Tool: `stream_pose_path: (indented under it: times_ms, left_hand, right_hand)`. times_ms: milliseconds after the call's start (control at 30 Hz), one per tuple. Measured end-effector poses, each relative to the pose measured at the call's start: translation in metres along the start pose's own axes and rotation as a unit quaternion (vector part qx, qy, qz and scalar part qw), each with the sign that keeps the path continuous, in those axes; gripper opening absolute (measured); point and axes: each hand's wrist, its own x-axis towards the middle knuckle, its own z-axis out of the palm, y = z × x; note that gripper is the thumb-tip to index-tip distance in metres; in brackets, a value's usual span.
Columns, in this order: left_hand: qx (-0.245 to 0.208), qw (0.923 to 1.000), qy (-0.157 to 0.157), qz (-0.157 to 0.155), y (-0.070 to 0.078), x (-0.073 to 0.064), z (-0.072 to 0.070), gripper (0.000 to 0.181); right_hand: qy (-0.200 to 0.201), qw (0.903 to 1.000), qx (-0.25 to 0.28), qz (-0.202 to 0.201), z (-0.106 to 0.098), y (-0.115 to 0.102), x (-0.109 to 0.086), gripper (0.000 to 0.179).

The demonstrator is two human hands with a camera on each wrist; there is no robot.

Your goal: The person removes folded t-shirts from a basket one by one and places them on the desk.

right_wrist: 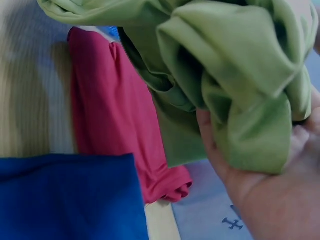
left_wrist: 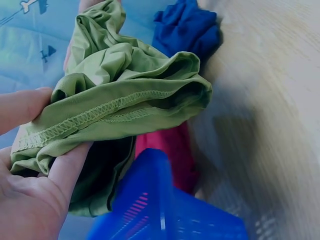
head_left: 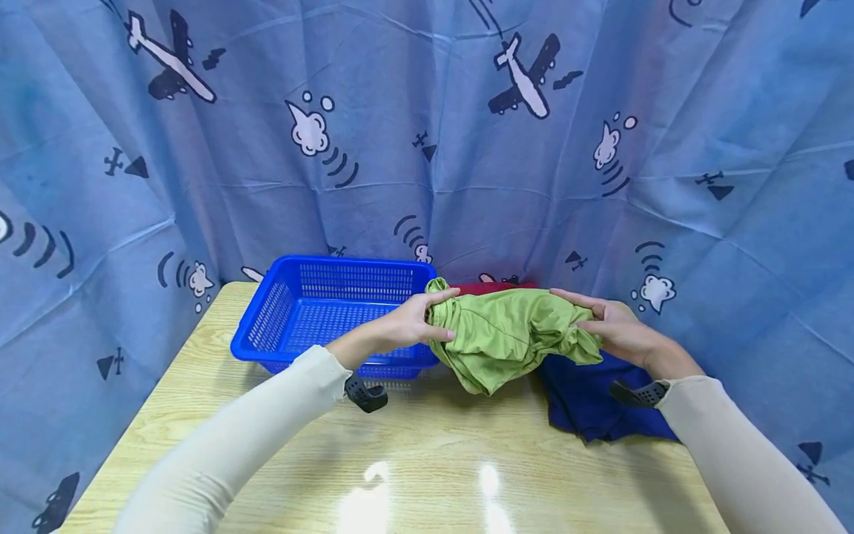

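A crumpled light green garment [head_left: 497, 330] hangs between both hands above the table. My left hand [head_left: 416, 320] grips its left end, thumb on one side and fingers on the other. A stitched hem [left_wrist: 100, 112] runs along that end in the left wrist view. At the right end, my right hand [head_left: 617, 330] holds a bunched fold, and the right wrist view has the cloth [right_wrist: 235, 75] lying over the fingers. Behind and below the garment lie a red cloth [right_wrist: 112, 105] and a dark blue cloth [head_left: 587, 400], both partly hidden by it.
A blue plastic basket [head_left: 267, 352] with slotted walls stands on the left of the wooden table [head_left: 427, 460], just beside my left hand. A blue curtain [head_left: 427, 133] printed with airplanes hangs close behind the table and along its sides.
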Motion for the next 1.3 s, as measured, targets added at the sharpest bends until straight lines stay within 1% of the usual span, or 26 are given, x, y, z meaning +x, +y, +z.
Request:
stream_pose_path:
  times_ms: [67,233,367,467,567,700,800,900,967,1033,1100,1133,1233,1300]
  left_hand:
    - [0.013,0.9999,0.005,0.002,-0.002,0.0,0.004,0.082]
    - [0.037,0.9993,0.006,0.005,-0.004,0.001,0.014,0.083]
    - [0.039,0.9992,0.002,0.001,-0.005,0.002,0.02,0.085]
    - [0.027,0.9996,-0.002,0.003,-0.006,0.004,0.024,0.086]
    - [0.038,0.9993,-0.003,-0.001,-0.007,0.006,0.027,0.086]
    - [0.073,0.9973,-0.002,-0.013,-0.008,0.008,0.034,0.087]
    - [0.087,0.996,-0.008,-0.02,-0.008,0.01,0.041,0.088]
    - [0.106,0.9937,-0.015,-0.033,-0.008,0.011,0.049,0.089]
    - [0.12,0.9915,-0.014,-0.047,-0.008,0.011,0.056,0.089]
    - [0.133,0.9891,-0.006,-0.063,-0.01,0.012,0.063,0.089]
    - [0.147,0.9856,0.011,-0.082,-0.011,0.011,0.071,0.09]
    - [0.152,0.984,0.02,-0.09,-0.012,0.011,0.076,0.09]
    - [0.173,0.9784,0.047,-0.103,-0.017,0.007,0.087,0.092]
    - [0.188,0.9741,0.059,-0.11,-0.021,0.004,0.092,0.093]
  right_hand:
    - [0.0,1.0,-0.009,-0.001,-0.002,0.005,-0.002,0.066]
    - [-0.024,0.9997,-0.007,-0.005,-0.007,0.017,-0.005,0.066]
    - [-0.035,0.9993,0.0,-0.01,-0.007,0.022,-0.008,0.067]
    - [-0.033,0.9994,-0.003,-0.009,-0.008,0.024,-0.01,0.068]
    - [-0.025,0.9996,-0.009,-0.001,-0.008,0.029,-0.013,0.067]
    - [-0.014,0.9997,-0.013,0.017,-0.009,0.036,-0.017,0.066]
    - [-0.014,0.9995,-0.012,0.026,-0.009,0.041,-0.02,0.067]
    - [-0.015,0.9993,-0.015,0.032,-0.008,0.045,-0.021,0.068]
    - [-0.012,0.9991,-0.017,0.038,-0.008,0.047,-0.022,0.068]
    - [-0.008,0.9987,-0.021,0.045,-0.007,0.049,-0.022,0.069]
    - [-0.003,0.9981,-0.025,0.056,-0.006,0.051,-0.023,0.07]
    - [0.007,0.9971,-0.039,0.065,-0.005,0.052,-0.023,0.07]
    - [0.022,0.994,-0.069,0.083,-0.002,0.055,-0.022,0.071]
    - [0.033,0.9905,-0.095,0.094,0.0,0.057,-0.022,0.072]
